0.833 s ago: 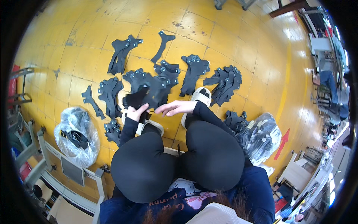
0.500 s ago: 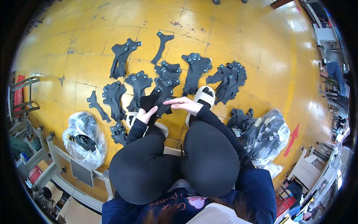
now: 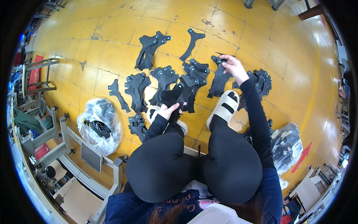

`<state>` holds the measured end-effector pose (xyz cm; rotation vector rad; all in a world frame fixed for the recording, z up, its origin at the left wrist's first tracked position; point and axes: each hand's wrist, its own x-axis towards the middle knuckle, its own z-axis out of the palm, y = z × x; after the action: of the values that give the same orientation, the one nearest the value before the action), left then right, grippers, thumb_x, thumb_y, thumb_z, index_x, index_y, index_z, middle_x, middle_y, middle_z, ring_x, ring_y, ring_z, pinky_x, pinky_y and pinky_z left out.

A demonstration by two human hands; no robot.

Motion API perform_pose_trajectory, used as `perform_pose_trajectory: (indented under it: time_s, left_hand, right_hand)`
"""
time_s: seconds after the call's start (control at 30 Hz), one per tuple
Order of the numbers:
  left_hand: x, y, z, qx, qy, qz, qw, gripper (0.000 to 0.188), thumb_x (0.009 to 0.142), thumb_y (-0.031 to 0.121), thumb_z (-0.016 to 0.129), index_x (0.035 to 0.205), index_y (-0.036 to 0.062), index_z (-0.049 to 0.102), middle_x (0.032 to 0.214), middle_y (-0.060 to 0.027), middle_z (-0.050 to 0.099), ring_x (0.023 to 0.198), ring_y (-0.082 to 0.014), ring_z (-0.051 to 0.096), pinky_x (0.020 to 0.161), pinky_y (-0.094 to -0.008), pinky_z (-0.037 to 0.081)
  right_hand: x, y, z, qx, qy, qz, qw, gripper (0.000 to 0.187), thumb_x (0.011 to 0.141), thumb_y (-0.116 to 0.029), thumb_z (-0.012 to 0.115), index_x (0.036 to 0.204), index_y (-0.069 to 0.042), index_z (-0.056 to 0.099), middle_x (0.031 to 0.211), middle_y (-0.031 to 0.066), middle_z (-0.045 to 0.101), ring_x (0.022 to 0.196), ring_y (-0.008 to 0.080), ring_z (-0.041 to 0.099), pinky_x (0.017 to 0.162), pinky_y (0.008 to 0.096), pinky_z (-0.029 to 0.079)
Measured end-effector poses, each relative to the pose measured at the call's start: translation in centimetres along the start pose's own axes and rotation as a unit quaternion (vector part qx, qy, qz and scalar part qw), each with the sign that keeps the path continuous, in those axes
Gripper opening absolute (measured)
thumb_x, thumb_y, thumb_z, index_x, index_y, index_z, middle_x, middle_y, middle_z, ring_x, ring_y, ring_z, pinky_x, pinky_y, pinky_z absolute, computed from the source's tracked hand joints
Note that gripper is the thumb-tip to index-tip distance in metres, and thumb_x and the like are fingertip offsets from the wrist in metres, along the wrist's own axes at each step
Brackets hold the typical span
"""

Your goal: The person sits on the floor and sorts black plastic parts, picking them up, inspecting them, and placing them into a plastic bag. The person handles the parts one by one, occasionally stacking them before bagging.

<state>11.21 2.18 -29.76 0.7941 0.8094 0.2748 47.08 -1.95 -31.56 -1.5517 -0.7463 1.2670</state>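
Observation:
My left hand (image 3: pixel 171 111) is closed on a small stack of black cut pieces (image 3: pixel 172 95), flat and soft-looking, held above the floor near my left sandal (image 3: pixel 153 114). My right hand (image 3: pixel 235 68) reaches forward to a pile of similar black Y-shaped pieces (image 3: pixel 219 83) beyond my right sandal (image 3: pixel 227 104). Its thumb and fingers are around the forked end of the top piece; part of the grip is hidden. Small pale tags dot the pieces. Just past my left hand lies another pile (image 3: pixel 195 71), partly overlapped by the held stack.
More black piles (image 3: pixel 137 89) lie across the yellow tiled floor (image 3: pixel 123 26), with single pieces (image 3: pixel 118 95) among them. Clear plastic bags of black pieces stand at left (image 3: pixel 100 125) and right (image 3: pixel 287 145). A metal frame (image 3: pixel 80 156) stands close on my left.
My right hand has left the stack in my left hand and moved forward and right to a pile. The left hand keeps its stack. The whole view has shifted, so the floor things appear further right.

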Motion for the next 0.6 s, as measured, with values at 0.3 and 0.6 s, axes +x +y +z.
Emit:
perform_pose_trajectory:
  time_s: [0.3,0.6]
  left_hand:
    - [0.1,-0.5,-1.1,0.013,0.021,-0.017,1.0,0.024,0.09,0.012,0.054,0.111,-0.0006,0.057,0.103,-0.0095,0.066,0.068,-0.0141,0.06,0.064,-0.0268,0.05]
    - [0.3,-0.3,-0.8,0.004,0.037,-0.051,0.998,0.025,0.089,0.012,0.055,0.111,-0.0004,0.057,0.103,-0.0101,0.067,0.066,-0.0128,0.06,0.064,-0.0248,0.049]
  right_hand:
    - [10.0,-3.8,-7.2,-0.236,0.048,0.013,0.971,0.03,0.084,-0.007,0.058,0.114,-0.003,0.059,0.087,0.0028,0.064,0.068,0.0083,0.058,0.059,0.0232,0.046]
    - [10.0,8.3,-7.8,0.056,0.19,0.114,0.974,0.03,0.078,0.001,0.058,0.107,-0.004,0.063,0.085,0.0009,0.061,0.068,0.0101,0.051,0.058,0.0237,0.04]
